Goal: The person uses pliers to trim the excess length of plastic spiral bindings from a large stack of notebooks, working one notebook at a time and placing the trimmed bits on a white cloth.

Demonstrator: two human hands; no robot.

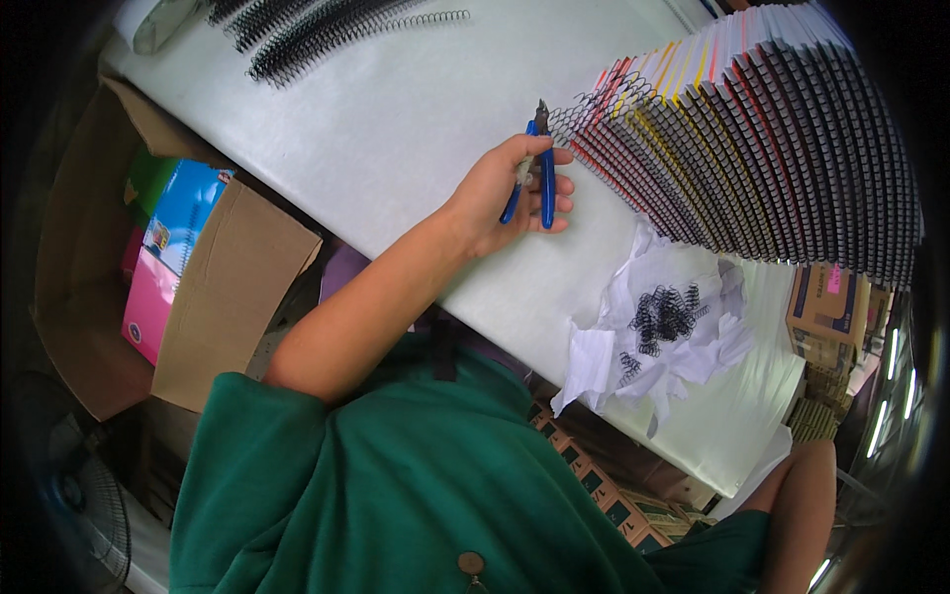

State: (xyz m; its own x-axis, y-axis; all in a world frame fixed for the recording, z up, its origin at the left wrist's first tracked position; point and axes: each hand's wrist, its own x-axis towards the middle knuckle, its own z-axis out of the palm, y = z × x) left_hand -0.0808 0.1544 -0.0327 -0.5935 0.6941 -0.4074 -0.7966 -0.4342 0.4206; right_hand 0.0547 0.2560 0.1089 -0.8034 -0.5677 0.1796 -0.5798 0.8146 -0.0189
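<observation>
My left hand (500,198) reaches over the white table with its palm partly up. Its thumb and fingers close on a pair of blue-handled wire cutters (547,178), whose dark jaws point away from me. Just right of the jaws, loose black coil ends (574,117) stick out from a long row of spiral-bound notebooks (762,148), whose black coils face me. Below that row, crumpled white paper (594,356) holds a pile of short black coil pieces (665,315). My right arm (807,495) is bent at the lower right, and its hand is outside the picture.
Long black spiral coils (327,40) lie along the table's far left. Left of the table, an open cardboard box (233,287) holds colourful notebooks (183,223). A fan (89,505) stands at lower left. More cartons (826,307) are stacked beyond the table's right side.
</observation>
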